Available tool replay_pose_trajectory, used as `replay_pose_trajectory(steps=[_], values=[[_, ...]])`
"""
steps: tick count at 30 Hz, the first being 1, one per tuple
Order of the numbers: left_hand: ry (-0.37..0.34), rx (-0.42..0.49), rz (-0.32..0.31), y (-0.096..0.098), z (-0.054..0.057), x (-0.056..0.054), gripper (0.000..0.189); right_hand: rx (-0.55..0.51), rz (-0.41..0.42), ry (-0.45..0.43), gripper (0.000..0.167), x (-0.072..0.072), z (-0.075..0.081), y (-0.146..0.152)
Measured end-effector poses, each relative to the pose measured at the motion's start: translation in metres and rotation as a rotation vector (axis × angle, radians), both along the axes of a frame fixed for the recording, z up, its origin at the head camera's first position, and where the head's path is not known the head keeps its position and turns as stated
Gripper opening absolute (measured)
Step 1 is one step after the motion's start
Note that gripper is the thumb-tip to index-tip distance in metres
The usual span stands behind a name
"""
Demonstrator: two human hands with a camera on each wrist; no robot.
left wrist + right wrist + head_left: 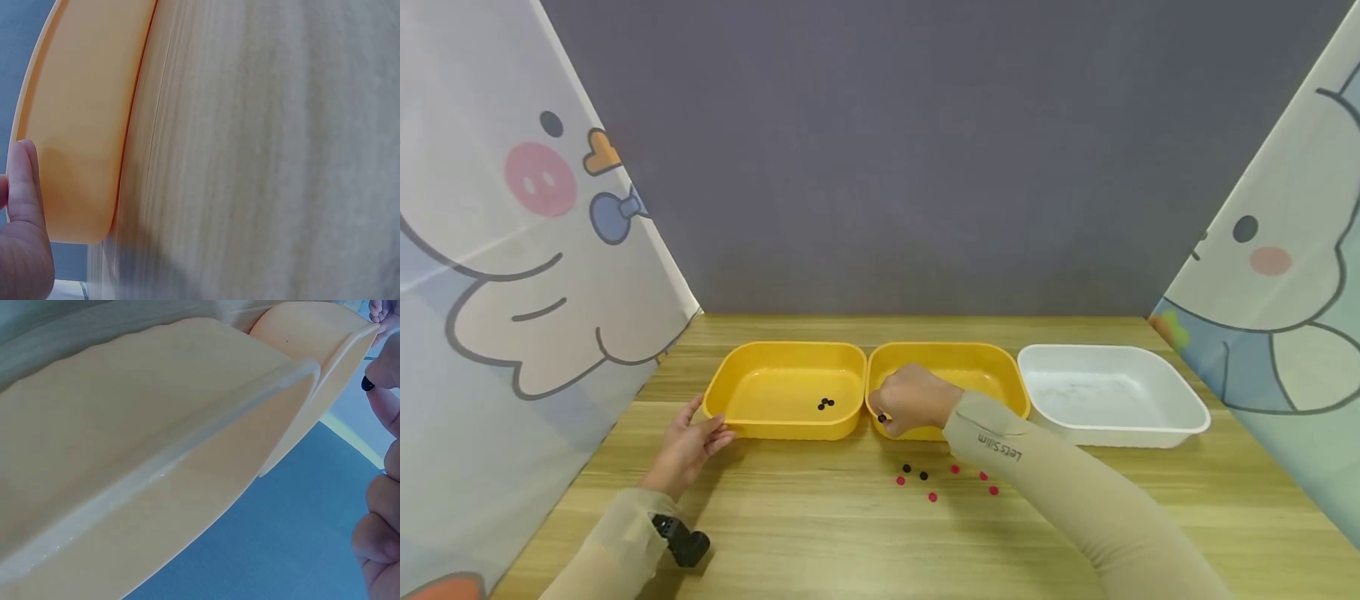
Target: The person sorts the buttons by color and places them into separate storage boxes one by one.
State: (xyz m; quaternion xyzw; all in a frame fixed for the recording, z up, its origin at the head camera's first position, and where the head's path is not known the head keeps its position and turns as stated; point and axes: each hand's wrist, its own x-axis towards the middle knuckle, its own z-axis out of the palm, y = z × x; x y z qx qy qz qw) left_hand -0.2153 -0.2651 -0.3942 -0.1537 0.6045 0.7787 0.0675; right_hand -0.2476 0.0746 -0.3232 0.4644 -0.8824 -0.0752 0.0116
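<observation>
Evidently, the right hand (916,398) pinches a small black disc (882,418) at the near-left corner of the middle yellow tray (955,353); it looks light, stiff and slippery, best held by its rim. The left hand (687,446), fingers fairly straight, touches the left yellow tray's (790,431) near-left corner.

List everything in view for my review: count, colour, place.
Yellow bins: two, yellow, left and middle of row
White bin: one, white, right of row
Black pieces: six, black; three in left bin, two on table, one held
Red pieces: five, pinkish red, on table
Table: one, wood-toned, under bins
Wall: one, grey, behind
Printed panels: two, pale, either side
Sleeves: two, beige, left and right
Device: one, black, at left cuff
Left hand: one, touching left bin's near-left corner
Right hand: one, at middle bin, black piece in grip
</observation>
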Motion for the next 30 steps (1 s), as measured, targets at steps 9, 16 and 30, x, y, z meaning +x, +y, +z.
replay_pose_trajectory(steps=[9,16,30], values=[[0.009,0.005,0.005,-0.002,-0.001,0.002,0.077,-0.012,0.012,-0.002,0.012,-0.003,-0.003,-0.004],[0.022,-0.026,-0.01,-0.001,-0.002,-0.001,0.077,-0.041,0.025,-0.006,0.009,-0.008,-0.002,-0.008],[0.048,-0.001,-0.008,0.001,0.0,0.001,0.077,-0.036,0.02,-0.03,0.009,-0.019,-0.003,-0.017]])
